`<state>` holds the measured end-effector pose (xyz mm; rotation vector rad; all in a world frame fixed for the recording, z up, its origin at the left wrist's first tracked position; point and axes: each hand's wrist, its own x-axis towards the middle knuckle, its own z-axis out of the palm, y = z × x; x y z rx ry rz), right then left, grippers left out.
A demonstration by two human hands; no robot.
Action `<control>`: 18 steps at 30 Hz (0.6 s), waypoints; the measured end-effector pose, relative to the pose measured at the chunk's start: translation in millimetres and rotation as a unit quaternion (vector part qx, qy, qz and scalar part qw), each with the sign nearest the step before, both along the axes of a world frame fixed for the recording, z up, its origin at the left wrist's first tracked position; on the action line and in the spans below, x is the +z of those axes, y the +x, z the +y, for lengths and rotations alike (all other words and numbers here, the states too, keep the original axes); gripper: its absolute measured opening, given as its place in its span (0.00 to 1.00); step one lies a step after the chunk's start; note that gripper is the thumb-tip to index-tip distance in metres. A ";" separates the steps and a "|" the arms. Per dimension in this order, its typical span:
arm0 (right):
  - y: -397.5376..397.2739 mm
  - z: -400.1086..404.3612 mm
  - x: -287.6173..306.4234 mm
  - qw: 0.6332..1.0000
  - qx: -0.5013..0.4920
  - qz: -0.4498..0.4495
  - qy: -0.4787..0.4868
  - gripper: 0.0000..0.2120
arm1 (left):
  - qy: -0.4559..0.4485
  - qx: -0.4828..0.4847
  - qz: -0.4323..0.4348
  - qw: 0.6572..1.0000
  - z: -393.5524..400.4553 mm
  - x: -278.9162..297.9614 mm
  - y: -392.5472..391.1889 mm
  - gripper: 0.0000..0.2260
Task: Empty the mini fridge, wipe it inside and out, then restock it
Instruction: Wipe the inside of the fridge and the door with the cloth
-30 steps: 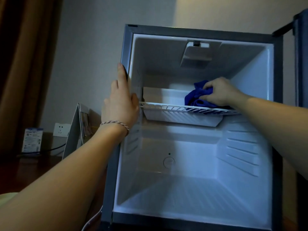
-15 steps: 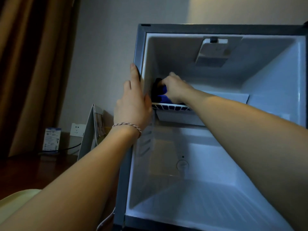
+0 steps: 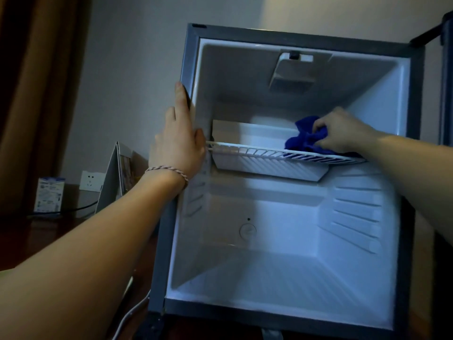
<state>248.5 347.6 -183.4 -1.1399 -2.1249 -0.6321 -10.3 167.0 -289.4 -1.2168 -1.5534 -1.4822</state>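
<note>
The mini fridge (image 3: 414, 99) stands open in front of me, its white inside bare of food or drink. A white wire shelf (image 3: 257, 153) spans the upper part. My right hand (image 3: 343, 131) reaches in from the right and grips a bunched blue cloth (image 3: 304, 141) on the right end of that shelf. My left hand (image 3: 179, 141) lies flat with straight fingers against the fridge's left front frame, thumb near the shelf's left end. A braided bracelet sits on that wrist.
The fridge door (image 3: 447, 77) is swung open at the right edge. Left of the fridge, a folded card stand (image 3: 112, 177), a wall socket (image 3: 90, 180) and a small white box (image 3: 49, 195) sit on a dark wooden surface. A brown curtain hangs far left.
My right hand has swept the blue cloth along the wire shelf from its left end back to its right end. My left hand has stayed on the frame.
</note>
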 end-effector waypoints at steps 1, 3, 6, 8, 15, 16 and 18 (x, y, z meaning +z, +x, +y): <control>6.9 1.5 -1.0 1.000 -0.018 0.006 -0.001 0.06 | 0.000 -0.001 -0.001 1.000 0.0 0.3 0.0 0.37; 7.2 2.0 -1.9 0.999 -0.028 0.017 -0.005 0.06 | 0.001 -0.002 -0.004 1.000 1.0 0.1 0.3 0.37; -0.2 2.7 -0.2 0.999 -0.010 0.036 -0.005 0.07 | 0.008 -0.001 -0.001 1.000 4.5 -0.5 -0.4 0.37; -6.8 2.3 0.0 0.999 0.019 0.051 -0.002 0.06 | 0.013 0.003 -0.004 1.000 6.4 0.4 -1.6 0.37; -52.9 -13.7 -7.0 0.992 0.092 0.085 0.008 0.16 | 0.015 0.004 -0.011 1.000 8.7 1.5 -1.6 0.37; -58.4 -16.6 -8.8 0.992 0.101 0.081 0.009 0.17 | 0.014 0.005 -0.010 1.000 8.7 1.3 -2.0 0.37; -63.0 -24.8 -14.0 0.990 0.113 0.083 0.009 0.17 | 0.012 0.008 -0.008 1.000 7.1 -1.6 -1.7 0.37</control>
